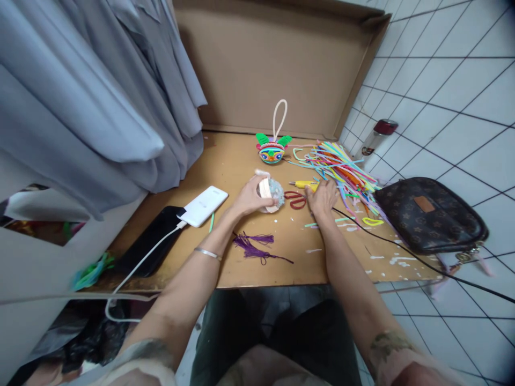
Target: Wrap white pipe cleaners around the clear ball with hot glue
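Observation:
My left hand is closed round a pale, roundish ball with a cream band on its near side, held low over the table. The ball's exact kind is unclear. Farther right, my right hand has its fingers bent over a yellow glue gun, whose nozzle points left. Its black cord runs off to the lower right. Between the hands lie red-handled scissors. Purple tassels rest nearer the table edge. Behind the ball stands a colourful lion-head ornament with green ears and a white loop.
A heap of coloured pipe cleaners spreads at the right, beside a brown patterned bag. On the left are a white power bank with a cable and a black phone. Grey cloth hangs over that side.

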A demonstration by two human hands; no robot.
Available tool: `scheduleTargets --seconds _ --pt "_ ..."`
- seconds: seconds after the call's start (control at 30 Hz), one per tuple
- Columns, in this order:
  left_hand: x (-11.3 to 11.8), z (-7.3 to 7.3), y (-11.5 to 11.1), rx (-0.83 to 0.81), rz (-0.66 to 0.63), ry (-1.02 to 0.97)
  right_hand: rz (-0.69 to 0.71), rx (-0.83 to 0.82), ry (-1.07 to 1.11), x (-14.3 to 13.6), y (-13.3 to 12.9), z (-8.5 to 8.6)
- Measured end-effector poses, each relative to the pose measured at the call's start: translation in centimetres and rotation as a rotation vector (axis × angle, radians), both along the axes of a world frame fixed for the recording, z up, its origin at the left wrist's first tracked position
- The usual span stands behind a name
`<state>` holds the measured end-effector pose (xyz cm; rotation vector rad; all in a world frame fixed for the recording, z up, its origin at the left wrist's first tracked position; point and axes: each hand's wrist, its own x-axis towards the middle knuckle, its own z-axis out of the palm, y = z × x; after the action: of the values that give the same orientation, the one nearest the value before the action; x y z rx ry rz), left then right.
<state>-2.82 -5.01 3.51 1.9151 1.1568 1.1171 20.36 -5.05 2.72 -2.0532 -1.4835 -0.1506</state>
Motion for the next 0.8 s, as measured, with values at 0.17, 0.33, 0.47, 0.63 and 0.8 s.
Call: scheduleTargets --seconds 0.17,0.33,0.47,0.63,0.8 --pt "0.1 -0.4 0.2 0.033 -0.013 0.019 0.527 0.260 0.053 -3.6 -1.2 3.3" --pt "0.1 -0.7 0.4 0.066 -0.033 0.031 0.935 0.338 -0.023 -7.3 -1.3 6.5" --pt "0.2 -0.7 0.4 0.086 -0.036 -0.005 0.943 0.362 0.140 -7.2 -1.1 6.3" --pt "0.2 -0.9 0.6 0.045 -0.045 -0.059 0.902 0.414 0.358 -6.2 -2.1 4.3" --pt "0.2 -0.8 0.8 0.005 -0.050 -0.108 0.862 0.508 0.394 -6.9 -2.3 2.4"
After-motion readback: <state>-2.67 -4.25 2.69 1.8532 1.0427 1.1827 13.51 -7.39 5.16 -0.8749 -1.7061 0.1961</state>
